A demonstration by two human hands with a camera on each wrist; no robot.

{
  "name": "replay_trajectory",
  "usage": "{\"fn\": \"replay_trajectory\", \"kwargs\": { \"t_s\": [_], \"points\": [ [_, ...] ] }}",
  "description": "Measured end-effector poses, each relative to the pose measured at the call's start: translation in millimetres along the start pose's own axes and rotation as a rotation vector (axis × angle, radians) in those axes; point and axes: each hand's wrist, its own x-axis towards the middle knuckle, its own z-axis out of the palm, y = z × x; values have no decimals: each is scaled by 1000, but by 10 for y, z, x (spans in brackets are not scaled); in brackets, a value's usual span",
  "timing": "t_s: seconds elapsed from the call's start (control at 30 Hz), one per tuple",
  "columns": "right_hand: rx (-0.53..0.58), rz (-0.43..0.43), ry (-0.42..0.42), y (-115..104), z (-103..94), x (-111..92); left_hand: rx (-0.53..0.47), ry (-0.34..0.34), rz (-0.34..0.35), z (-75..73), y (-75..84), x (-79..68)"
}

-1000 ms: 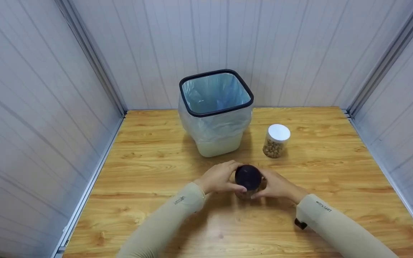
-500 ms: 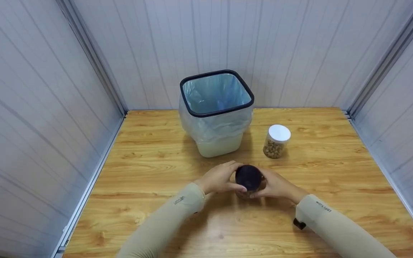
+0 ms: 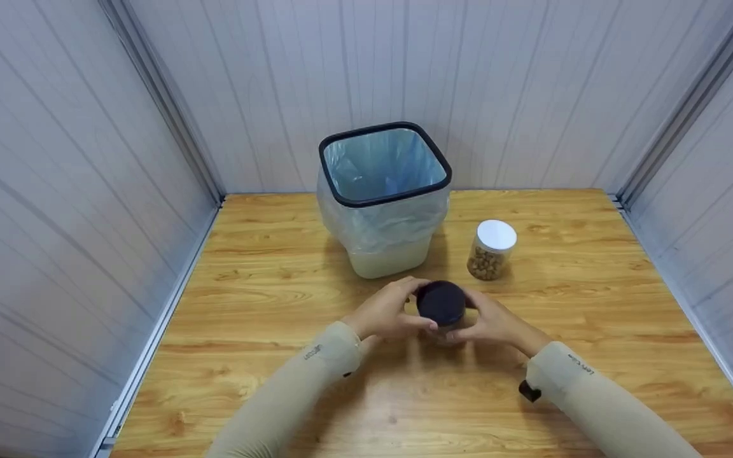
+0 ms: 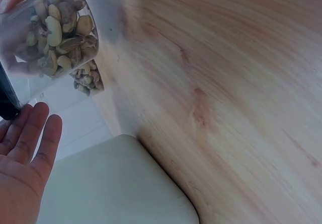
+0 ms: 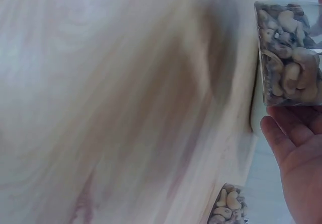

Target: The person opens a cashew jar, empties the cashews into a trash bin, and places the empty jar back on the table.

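A clear jar of cashews [image 4: 60, 35] with a black lid [image 3: 441, 303] is between both hands, in front of the bin. My left hand [image 3: 387, 312] has its fingers and thumb around the lid from the left. From the other side, my right hand [image 3: 495, 324] grips the clear body just below it. In the right wrist view the jar's base is in sight, with the right fingers [image 5: 282, 136] along its side. A second jar of cashews [image 3: 487, 261], capped with a white lid [image 3: 496, 235], stands upright to the right and farther back.
A pale bin [image 3: 389, 257] lined with a translucent bag [image 3: 379, 222] and topped by a black rim [image 3: 398, 198] stands at the back of the wooden table [image 3: 265, 267]. White panel walls [image 3: 245, 76] enclose the back and both sides.
Both hands and the black-lidded jar have shifted slightly upward in the head view during the last half second. The bin and the white-lidded jar stay put.
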Motion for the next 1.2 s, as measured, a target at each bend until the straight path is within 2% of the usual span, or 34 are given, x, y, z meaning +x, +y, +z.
{"fn": "replay_trajectory", "kwargs": {
  "t_s": [0.33,0.77,0.93,1.2],
  "points": [
    [87,-17,98,-102,-53,30,-163,82,65,-44,-36,14],
    [160,-115,196,-220,-61,66,-301,149,78,-69,2,-9],
    [187,-140,219,-274,-81,67,-268,155,53,-123,62,2],
    [186,-147,243,-288,-57,58,-90,163,42,-210,190,49]
  ]
}}
